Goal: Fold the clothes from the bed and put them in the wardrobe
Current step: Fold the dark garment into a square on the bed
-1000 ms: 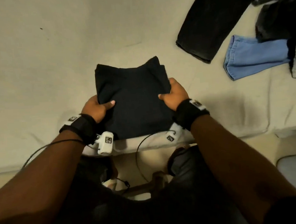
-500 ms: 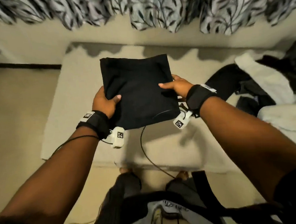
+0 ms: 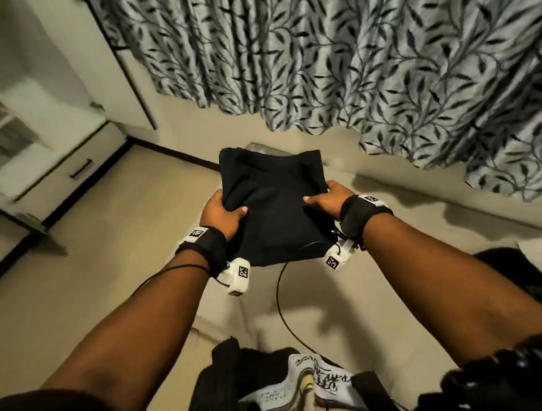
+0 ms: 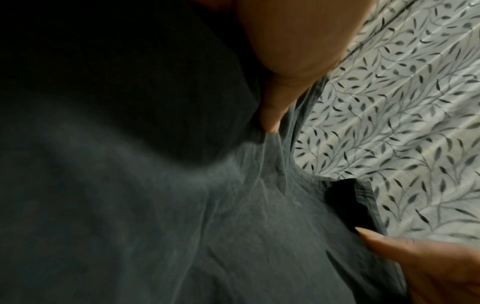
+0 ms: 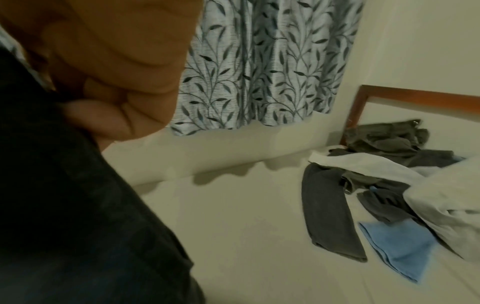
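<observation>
A folded black garment [image 3: 276, 205] hangs flat in the air in front of me, held by both sides. My left hand [image 3: 223, 213] grips its left edge, thumb on top and fingers underneath. My right hand [image 3: 325, 200] grips the right edge the same way. The left wrist view is filled by the dark cloth [image 4: 182, 205] with my left hand's fingers [image 4: 272, 111] under it. In the right wrist view my right hand's fingers [image 5: 116, 115] curl against the garment [image 5: 64, 205]. The white wardrobe [image 3: 33, 132] stands at the far left, blurred.
A leaf-patterned curtain [image 3: 349, 55] hangs ahead. The bed [image 5: 246, 226] lies to my right with a pile of unfolded clothes [image 5: 384, 174], a dark trouser leg [image 5: 330, 216] and a blue piece [image 5: 397, 246]. Beige floor [image 3: 91, 266] lies between me and the wardrobe.
The garment has been lifted off the bed in both hands and carried leftward; the view has swung from the bed up to the curtain and the wardrobe.
</observation>
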`<state>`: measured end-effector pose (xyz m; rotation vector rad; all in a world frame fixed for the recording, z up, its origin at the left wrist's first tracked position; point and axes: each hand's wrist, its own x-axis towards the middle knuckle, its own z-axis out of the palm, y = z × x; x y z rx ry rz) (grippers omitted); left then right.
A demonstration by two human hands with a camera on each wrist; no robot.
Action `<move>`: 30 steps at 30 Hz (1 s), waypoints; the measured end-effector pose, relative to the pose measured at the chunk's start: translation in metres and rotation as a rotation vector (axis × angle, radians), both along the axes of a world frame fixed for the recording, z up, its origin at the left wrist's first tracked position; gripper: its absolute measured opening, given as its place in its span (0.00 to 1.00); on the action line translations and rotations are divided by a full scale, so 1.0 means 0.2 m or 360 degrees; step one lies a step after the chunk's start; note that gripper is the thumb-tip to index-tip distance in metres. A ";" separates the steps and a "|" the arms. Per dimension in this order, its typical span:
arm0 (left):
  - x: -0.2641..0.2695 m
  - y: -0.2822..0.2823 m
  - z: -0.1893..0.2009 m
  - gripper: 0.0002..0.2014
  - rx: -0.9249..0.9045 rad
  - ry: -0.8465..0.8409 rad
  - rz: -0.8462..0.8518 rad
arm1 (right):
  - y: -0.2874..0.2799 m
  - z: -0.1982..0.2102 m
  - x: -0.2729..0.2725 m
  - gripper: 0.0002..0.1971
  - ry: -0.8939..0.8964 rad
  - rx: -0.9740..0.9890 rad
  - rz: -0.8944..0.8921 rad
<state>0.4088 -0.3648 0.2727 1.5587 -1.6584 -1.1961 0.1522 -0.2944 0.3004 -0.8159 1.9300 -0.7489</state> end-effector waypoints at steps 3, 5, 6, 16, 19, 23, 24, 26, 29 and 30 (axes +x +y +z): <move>0.14 0.02 0.01 0.22 -0.0002 -0.0003 0.0139 | -0.12 -0.01 0.09 0.21 0.0123 0.0055 0.0205; 0.26 0.04 0.02 0.22 -0.0010 -0.0007 0.0256 | -0.20 0.02 0.19 0.16 0.0197 0.0072 0.0377; 0.31 0.05 0.02 0.22 -0.0010 -0.0002 0.0315 | -0.24 0.04 0.24 0.14 0.0221 0.0073 0.0451; 1.15 0.07 0.06 0.22 -0.0055 0.0015 0.0854 | -0.67 0.10 1.15 0.08 -0.0145 0.0099 0.0831; 1.49 0.01 0.09 0.23 -0.0106 -0.0023 0.0933 | -0.83 0.12 1.52 0.12 -0.0200 0.0073 0.0884; 2.00 -0.09 0.19 0.23 -0.0148 -0.0188 0.0976 | -1.04 0.16 2.05 0.19 -0.0179 0.0096 0.0918; 2.11 -0.11 0.22 0.23 -0.0144 -0.0218 0.0991 | -1.08 0.16 2.17 0.21 -0.0175 0.0101 0.0930; 2.35 -0.17 0.30 0.25 -0.0151 -0.0225 0.1035 | -1.19 0.18 2.42 0.24 -0.0163 0.0089 0.0942; 2.65 -0.27 0.40 0.24 -0.0147 -0.0246 0.1063 | -1.34 0.20 2.72 0.24 -0.0157 0.0047 0.0925; 2.74 -0.31 0.43 0.25 -0.0155 -0.0243 0.1070 | -1.39 0.22 2.82 0.24 -0.0164 0.0042 0.0933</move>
